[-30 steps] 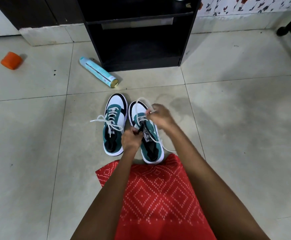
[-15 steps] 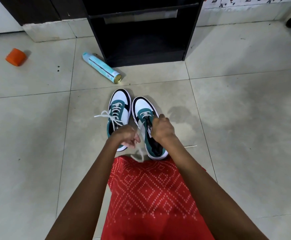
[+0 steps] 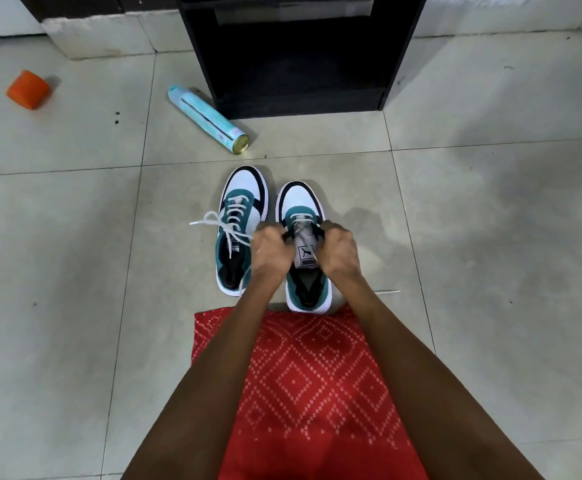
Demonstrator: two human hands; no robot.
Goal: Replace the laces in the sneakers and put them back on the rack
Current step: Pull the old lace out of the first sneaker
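Note:
Two teal, white and black sneakers stand side by side on the tiled floor, toes pointing away from me. The left sneaker (image 3: 242, 199) has a white lace tied in a bow (image 3: 218, 225). Over the right sneaker (image 3: 300, 199), my left hand (image 3: 270, 252) and my right hand (image 3: 338, 251) each grip a side of its lacing area, fingers curled beside the grey tongue (image 3: 305, 247). A white lace end (image 3: 388, 291) lies on the floor by my right wrist. The black rack (image 3: 296, 57) stands open straight ahead.
A light blue spray can (image 3: 206, 119) lies on the floor left of the rack. An orange object (image 3: 28, 89) sits at the far left. A red patterned cloth (image 3: 310, 393) covers my lap below the shoes. A low wall plinth (image 3: 109, 32) runs behind.
The camera has moved closer and tilted down. My hands dropped from pulling the lace above the right sneaker to gripping its sides by the tongue. The left sneaker has not moved.

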